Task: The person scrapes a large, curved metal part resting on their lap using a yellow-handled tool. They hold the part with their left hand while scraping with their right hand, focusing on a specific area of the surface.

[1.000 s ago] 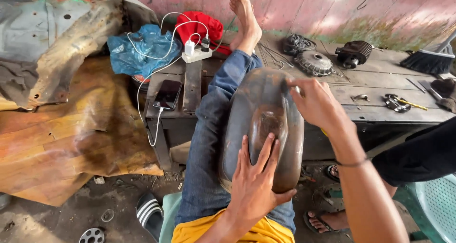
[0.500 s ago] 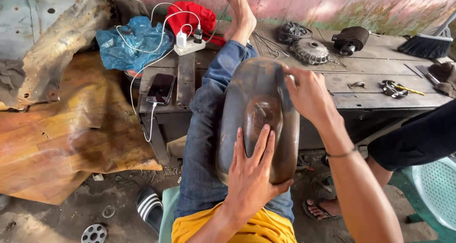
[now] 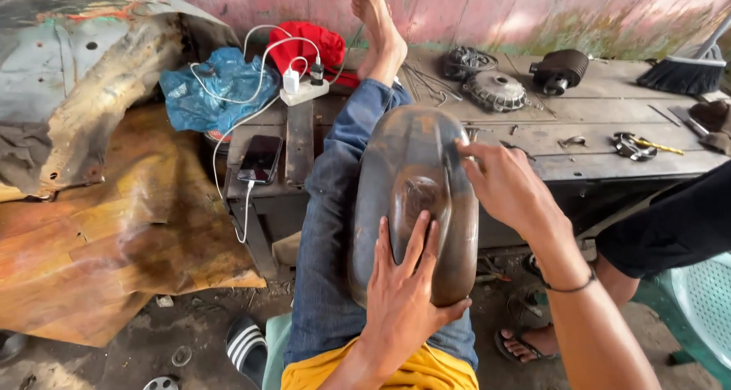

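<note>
A dark, worn metal fuel tank point(image 3: 415, 169) lies lengthwise on my jeans-clad leg point(image 3: 327, 207), whose bare foot point(image 3: 378, 24) rests on the workbench. My left hand point(image 3: 403, 291) presses flat on the tank's near end with fingers spread. Against the tank's upper right edge my right hand point(image 3: 506, 188) has its fingers curled over something small that I cannot make out. A dark band circles that wrist.
The wooden workbench point(image 3: 579, 131) carries a phone point(image 3: 260, 158) on a white cable, a power strip point(image 3: 303, 91), round engine parts point(image 3: 495, 91), small tools and a brush point(image 3: 685, 74). Rusty body panels point(image 3: 99, 207) stand left. Another person's dark-clothed leg point(image 3: 670, 230) and a green chair point(image 3: 704, 306) are right.
The view has shifted a little. My right hand has slid slightly along the tank's right edge; the left hand stays pressed on the near end.
</note>
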